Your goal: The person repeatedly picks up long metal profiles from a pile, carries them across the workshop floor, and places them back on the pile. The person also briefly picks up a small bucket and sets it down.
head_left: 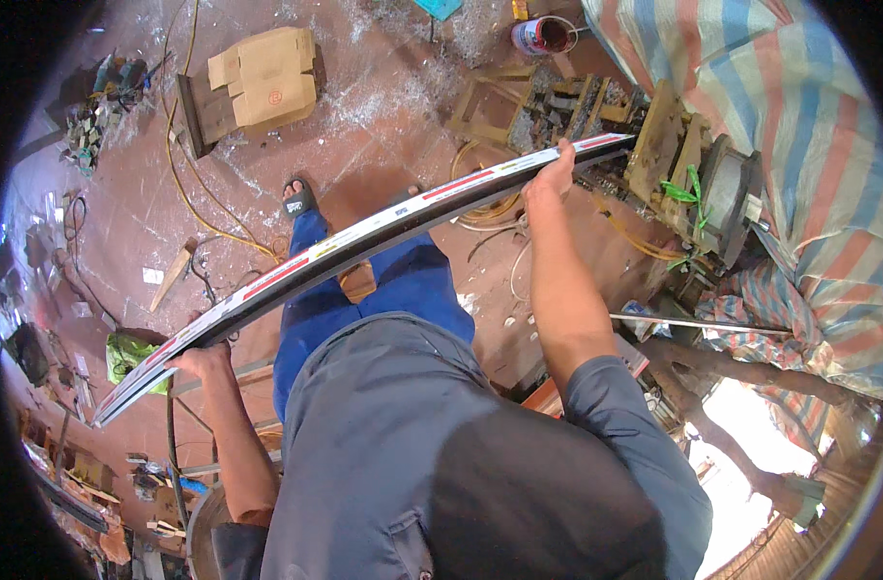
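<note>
Above a reddish, dust-streaked floor [364, 126], the person holds a long dark metal strip [364, 242] crosswise in front of the body, its upper face covered in white film with red and black markings. The left hand [202, 362] grips it near one end, fingers curled under the strip's edge; the right hand [552, 174] clasps it further along, fingers wrapped over the top, close to a cluttered wooden work stand [654, 145]. The strip looks thin, stiff and sharp-edged, glossy where the film is intact. Its far end lies right at the stand, so a swing could, I judge, knock it against the timber or the machine there; the left end juts well past the hand and might catch the green bag [130, 356] or clutter near it. Yellow cable [185, 184] loops across the floor near the sandalled foot [298, 197], a likely trip hazard while both hands are busy. A folded cardboard box [263, 77] and a paint can [544, 36] sit further off, and a striped tarpaulin [790, 126] hangs on the right, soft and creased.
</note>
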Demonstrator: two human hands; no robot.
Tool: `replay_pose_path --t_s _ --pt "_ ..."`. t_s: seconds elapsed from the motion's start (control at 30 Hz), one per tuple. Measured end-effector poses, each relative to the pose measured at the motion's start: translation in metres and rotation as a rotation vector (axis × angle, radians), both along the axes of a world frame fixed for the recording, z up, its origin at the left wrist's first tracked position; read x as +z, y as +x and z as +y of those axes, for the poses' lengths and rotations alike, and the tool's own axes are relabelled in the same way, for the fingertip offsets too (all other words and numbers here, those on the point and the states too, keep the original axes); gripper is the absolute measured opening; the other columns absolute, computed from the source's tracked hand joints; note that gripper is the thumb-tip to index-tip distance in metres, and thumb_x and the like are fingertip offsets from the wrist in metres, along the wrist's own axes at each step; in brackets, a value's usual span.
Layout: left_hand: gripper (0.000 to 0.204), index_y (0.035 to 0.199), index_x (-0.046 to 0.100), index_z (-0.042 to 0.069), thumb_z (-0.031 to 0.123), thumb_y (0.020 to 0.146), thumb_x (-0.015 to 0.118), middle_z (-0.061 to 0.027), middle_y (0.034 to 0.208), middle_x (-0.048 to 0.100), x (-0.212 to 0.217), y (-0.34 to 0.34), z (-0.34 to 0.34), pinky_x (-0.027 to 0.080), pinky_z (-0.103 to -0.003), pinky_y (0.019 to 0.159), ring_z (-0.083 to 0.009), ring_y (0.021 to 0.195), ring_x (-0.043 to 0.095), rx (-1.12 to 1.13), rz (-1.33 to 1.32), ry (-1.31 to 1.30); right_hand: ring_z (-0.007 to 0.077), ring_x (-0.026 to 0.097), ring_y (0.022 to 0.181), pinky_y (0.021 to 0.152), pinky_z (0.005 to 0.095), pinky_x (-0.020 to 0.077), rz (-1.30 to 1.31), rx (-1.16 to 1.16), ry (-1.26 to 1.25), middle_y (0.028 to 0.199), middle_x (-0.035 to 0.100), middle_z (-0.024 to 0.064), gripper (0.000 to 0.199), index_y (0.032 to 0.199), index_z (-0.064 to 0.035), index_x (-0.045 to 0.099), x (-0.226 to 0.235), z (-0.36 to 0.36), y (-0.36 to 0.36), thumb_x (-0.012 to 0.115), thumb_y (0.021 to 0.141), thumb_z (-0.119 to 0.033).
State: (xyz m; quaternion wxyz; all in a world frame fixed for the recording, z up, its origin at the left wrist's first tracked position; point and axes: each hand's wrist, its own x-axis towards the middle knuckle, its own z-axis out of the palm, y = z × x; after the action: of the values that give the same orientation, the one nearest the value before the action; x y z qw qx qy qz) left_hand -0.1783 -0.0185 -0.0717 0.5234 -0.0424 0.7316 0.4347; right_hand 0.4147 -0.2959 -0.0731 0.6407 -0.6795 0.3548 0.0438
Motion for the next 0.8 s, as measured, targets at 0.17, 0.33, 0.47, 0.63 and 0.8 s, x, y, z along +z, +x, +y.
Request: replay_pose_path --t_s 0.17,0.33,0.47,0.63,0.8 --pt "0.127 0.125 0.062 -0.008 0.098 0.082 0.007 -0.0247 0.118 0.066 0.009 0.015 0.004 0.045 -0.063 0.109 -0.0412 0.111 0.06 -0.046 0.059 -0.03 0.0278 0.065 0.078 0.072 0.0467 0.0573 -0.033 -0.05 -0.052 0.091 0.06 0.0072 0.04 0.096 -0.0054 0.061 -0.01 -0.004 0.003 0.077 0.081 -0.039" --pt "0.126 0.125 0.061 -0.009 0.097 0.083 0.007 -0.0264 0.115 0.066 -0.023 -0.02 0.004 0.047 -0.063 0.107 -0.0413 0.109 0.061 -0.023 0.013 0.014 0.0298 0.065 0.088 0.082 0.0467 0.0538 0.046 -0.089 -0.138 0.102 0.068 0.0136 0.063 0.109 0.0103 0.067 0.022 0.024 -0.008 0.076 0.081 -0.046" --pt "0.128 0.127 0.06 -0.011 0.097 0.082 0.008 -0.0264 0.114 0.067 -0.03 -0.015 0.005 0.048 -0.063 0.106 -0.0417 0.106 0.062 -0.049 0.012 0.042 0.0294 0.065 0.088 0.084 0.0477 0.0534 0.069 -0.153 -0.135 0.106 0.068 0.0136 0.065 0.112 0.0097 0.067 0.007 0.015 -0.001 0.078 0.076 -0.044" --pt "0.13 0.122 0.061 -0.012 0.098 0.082 0.007 -0.0248 0.11 0.069 -0.027 -0.019 0.006 0.049 -0.062 0.105 -0.0407 0.105 0.063 -0.097 -0.026 0.041 0.031 0.067 0.09 0.083 0.0481 0.0545 0.086 -0.129 -0.13 0.107 0.067 0.0167 0.067 0.115 0.0111 0.063 0.012 0.017 -0.001 0.076 0.079 -0.044" --pt "0.128 0.119 0.061 -0.012 0.097 0.083 0.006 -0.0262 0.108 0.068 -0.023 -0.018 0.004 0.049 -0.064 0.102 -0.0442 0.104 0.062 -0.078 0.048 0.042 0.0323 0.067 0.096 0.087 0.0479 0.0548 0.101 -0.087 -0.119 0.116 0.066 0.0199 0.076 0.13 0.0109 0.053 0.013 0.011 -0.003 0.074 0.084 -0.045"
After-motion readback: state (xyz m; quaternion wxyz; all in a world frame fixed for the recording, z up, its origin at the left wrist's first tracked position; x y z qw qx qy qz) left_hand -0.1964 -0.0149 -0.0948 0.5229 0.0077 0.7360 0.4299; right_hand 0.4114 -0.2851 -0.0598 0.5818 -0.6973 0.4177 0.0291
